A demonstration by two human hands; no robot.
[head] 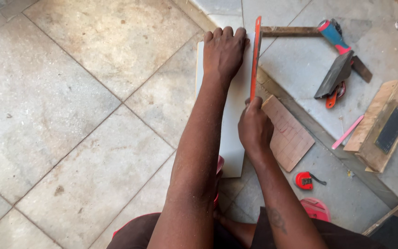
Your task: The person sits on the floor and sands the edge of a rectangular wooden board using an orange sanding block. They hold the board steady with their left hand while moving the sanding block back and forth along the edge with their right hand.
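Observation:
A long white tile (232, 124) lies on the tiled floor in front of me. My left hand (224, 50) presses flat on its far end, fingers curled over the top edge. A thin red straightedge (255, 57) runs along the tile's right side. My right hand (254, 127) is closed at the straightedge's near end, gripping something I cannot make out. A brown tile piece (289, 133) with a grid pattern on its back lies just right of that hand.
To the right lie a red tape measure (305, 180), a pink pencil (347, 132), a trowel (335, 76) with a blue and red handle (333, 36), a wooden float (383, 124) and a wooden stick (291, 31). A pink sandal (315, 208) is near my knee.

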